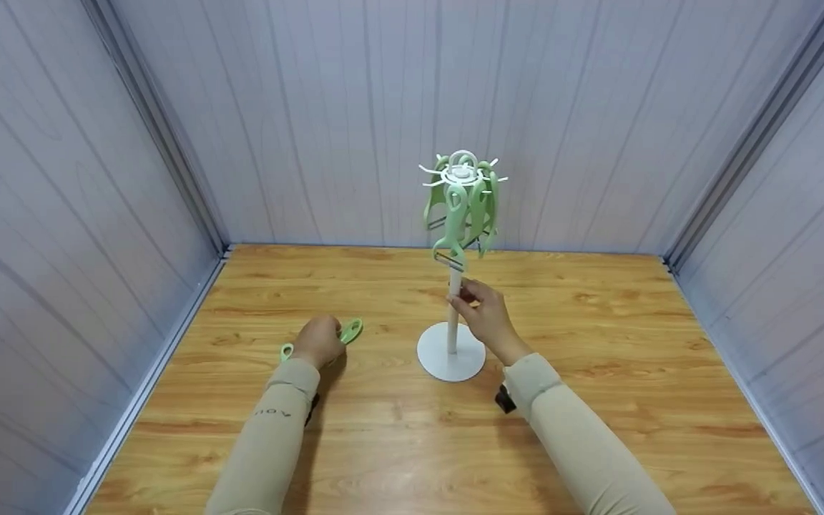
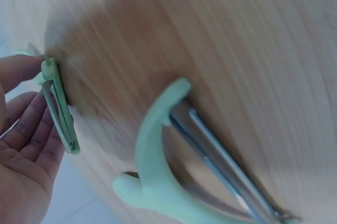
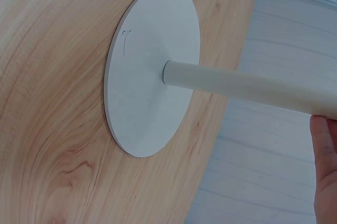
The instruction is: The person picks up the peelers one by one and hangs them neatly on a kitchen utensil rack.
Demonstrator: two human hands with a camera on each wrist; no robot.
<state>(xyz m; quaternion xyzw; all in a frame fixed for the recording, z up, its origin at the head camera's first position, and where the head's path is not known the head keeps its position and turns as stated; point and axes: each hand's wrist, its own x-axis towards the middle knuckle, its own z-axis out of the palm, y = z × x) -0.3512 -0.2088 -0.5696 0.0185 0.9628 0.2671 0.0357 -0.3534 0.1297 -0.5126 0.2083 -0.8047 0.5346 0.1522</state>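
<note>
My left hand (image 1: 317,342) is low over the wooden table, left of the stand. In the left wrist view, its thumb and fingers pinch a green peeler (image 2: 51,71) at the blade end. A second green peeler (image 2: 152,155) with a metal blade lies on the table close to that wrist. My right hand (image 1: 487,315) pinches the white pole (image 1: 453,330) of an upright stand, below its hanging load. Several green peelers (image 1: 456,214) dangle by their handle holes from the white hooks (image 1: 460,174) on top, blades downward.
The stand's round white base (image 1: 433,357) sits flat on the wooden table (image 1: 398,443). Pale panelled walls (image 1: 326,121) close off the back and both sides. A dark wrist-worn piece (image 1: 505,399) juts out below the right cuff.
</note>
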